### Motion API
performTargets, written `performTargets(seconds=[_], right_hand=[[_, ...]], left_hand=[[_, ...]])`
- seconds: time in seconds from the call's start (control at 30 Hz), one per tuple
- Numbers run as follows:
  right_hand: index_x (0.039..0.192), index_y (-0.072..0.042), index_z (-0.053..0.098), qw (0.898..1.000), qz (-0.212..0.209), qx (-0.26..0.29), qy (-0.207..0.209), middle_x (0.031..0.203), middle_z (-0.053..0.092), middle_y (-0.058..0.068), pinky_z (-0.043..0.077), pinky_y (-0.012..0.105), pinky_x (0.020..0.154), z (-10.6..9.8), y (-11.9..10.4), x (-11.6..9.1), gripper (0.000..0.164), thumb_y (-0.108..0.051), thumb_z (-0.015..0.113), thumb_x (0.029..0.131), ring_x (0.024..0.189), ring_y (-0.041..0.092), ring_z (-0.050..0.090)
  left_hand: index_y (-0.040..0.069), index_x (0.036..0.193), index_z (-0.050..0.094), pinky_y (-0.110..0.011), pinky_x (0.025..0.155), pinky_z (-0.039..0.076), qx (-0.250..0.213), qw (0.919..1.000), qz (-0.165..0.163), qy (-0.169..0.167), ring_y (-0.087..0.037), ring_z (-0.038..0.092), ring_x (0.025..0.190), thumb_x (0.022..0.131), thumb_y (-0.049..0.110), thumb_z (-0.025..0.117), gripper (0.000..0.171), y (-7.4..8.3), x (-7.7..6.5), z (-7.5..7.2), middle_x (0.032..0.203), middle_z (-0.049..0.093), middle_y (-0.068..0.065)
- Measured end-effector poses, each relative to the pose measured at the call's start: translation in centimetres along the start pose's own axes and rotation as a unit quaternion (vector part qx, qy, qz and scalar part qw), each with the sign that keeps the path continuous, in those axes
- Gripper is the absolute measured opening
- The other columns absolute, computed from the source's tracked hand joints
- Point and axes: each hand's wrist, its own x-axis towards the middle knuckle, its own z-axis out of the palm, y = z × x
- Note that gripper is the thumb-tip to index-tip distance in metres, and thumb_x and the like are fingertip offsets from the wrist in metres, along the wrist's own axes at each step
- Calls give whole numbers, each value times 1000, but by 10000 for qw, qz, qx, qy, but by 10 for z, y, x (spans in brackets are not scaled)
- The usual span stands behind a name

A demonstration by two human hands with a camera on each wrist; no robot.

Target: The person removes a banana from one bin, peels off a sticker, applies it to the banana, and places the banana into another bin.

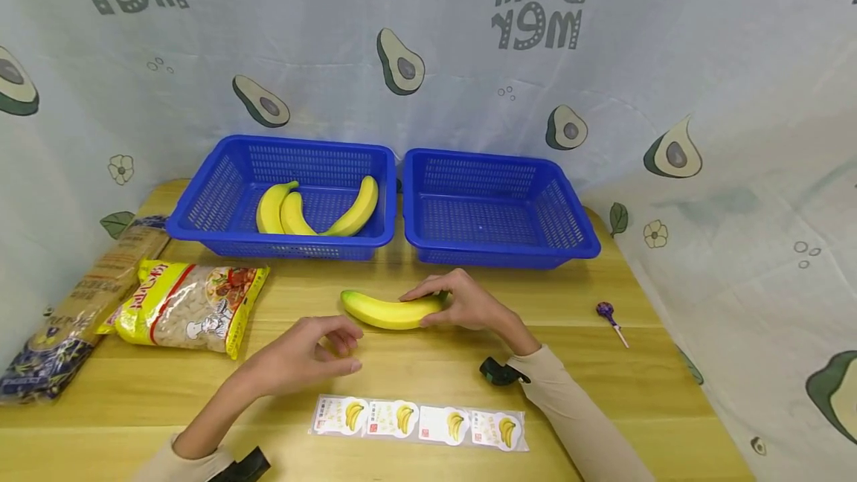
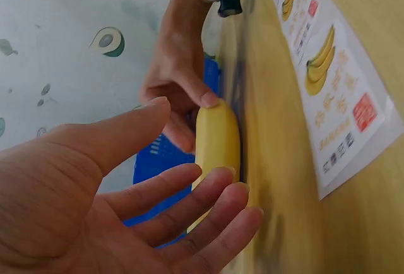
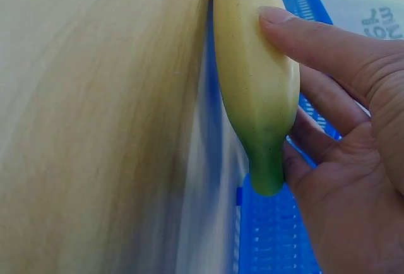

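Note:
In the head view a yellow banana with green ends lies across the middle of the table. My right hand grips its right end, thumb on the near side and fingers on the far side. The right wrist view shows the thumb pressed on the banana's yellow skin, close to its green stem. My left hand is held just left of the banana, its fingers loosely bent and nothing in them. Below the hands lies a strip of banana stickers.
A blue basket with several bananas stands at the back left, beside a second blue basket. On the left lie a yellow-edged food bag and a long brown packet. A purple lollipop lies on the right.

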Motion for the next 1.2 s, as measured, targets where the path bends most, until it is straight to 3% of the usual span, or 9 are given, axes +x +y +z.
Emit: performTargets(seconds=[0.1, 0.2, 0.27, 0.37, 0.43, 0.63, 0.8, 1.2], right_hand=[[125, -4, 80, 10000, 19, 10, 8, 122, 80, 7, 60, 41, 103, 0, 1, 0, 42, -3, 92, 85, 117, 24, 74], [125, -5, 80, 10000, 46, 38, -12, 122, 80, 7, 60, 42, 103, 0, 1, 0, 42, -3, 92, 85, 117, 23, 74], [126, -5, 80, 10000, 59, 45, -36, 123, 80, 7, 60, 42, 103, 0, 2, 0, 43, -4, 92, 85, 118, 23, 74], [126, -6, 80, 10000, 69, 21, -62, 123, 79, 6, 59, 42, 105, -1, 2, 0, 43, -4, 92, 85, 119, 24, 73], [127, -6, 79, 9999, 78, -10, -72, 124, 79, 6, 59, 42, 105, -2, 1, 0, 43, -4, 92, 85, 119, 24, 73], [127, -6, 79, 9999, 155, -8, -45, 125, 79, 6, 59, 43, 106, -1, 2, 0, 43, -4, 92, 85, 121, 24, 73], [126, -6, 79, 9998, 205, -2, -28, 126, 79, 6, 58, 43, 107, 1, 3, 0, 43, -3, 91, 86, 122, 24, 73], [126, -5, 80, 9996, 235, 164, 0, 124, 79, 7, 58, 43, 107, 1, 3, -1, 42, -4, 91, 85, 121, 25, 74]], left_hand=[[-1, 127, 68, -30, 85, 62, 216, 9992, 222, -263, -18, 66, 101, 98, 25, 83, 42, -5, 3, 12, 113, 70, -5], [2, 126, 68, -29, 83, 60, 565, 9958, 638, -337, -14, 65, 100, 97, 29, 85, 43, -15, 6, 24, 113, 70, -2], [6, 125, 68, -31, 84, 59, 812, 9934, 729, -363, -12, 63, 101, 94, 32, 88, 46, -14, 5, 32, 112, 68, 2], [10, 125, 68, -32, 89, 57, 1267, 9893, 604, -408, -9, 59, 104, 87, 33, 93, 51, -6, 4, 45, 112, 63, 6], [13, 126, 69, -33, 93, 56, 1620, 9851, 298, -488, -8, 55, 105, 82, 33, 97, 56, 9, 2, 52, 113, 60, 9], [13, 126, 72, -29, 84, 54, 2322, 9718, -15, -421, -5, 48, 95, 74, 23, 102, 61, 22, 4, 69, 104, 56, 11], [9, 118, 72, -26, 78, 49, 2445, 9692, 68, -273, -6, 45, 88, 73, 15, 102, 55, 20, 6, 74, 94, 53, 11], [11, 103, 72, -26, 77, 49, 1970, 9795, -234, -335, -6, 46, 88, 77, 6, 97, 37, 18, 2, 72, 91, 55, 11]])
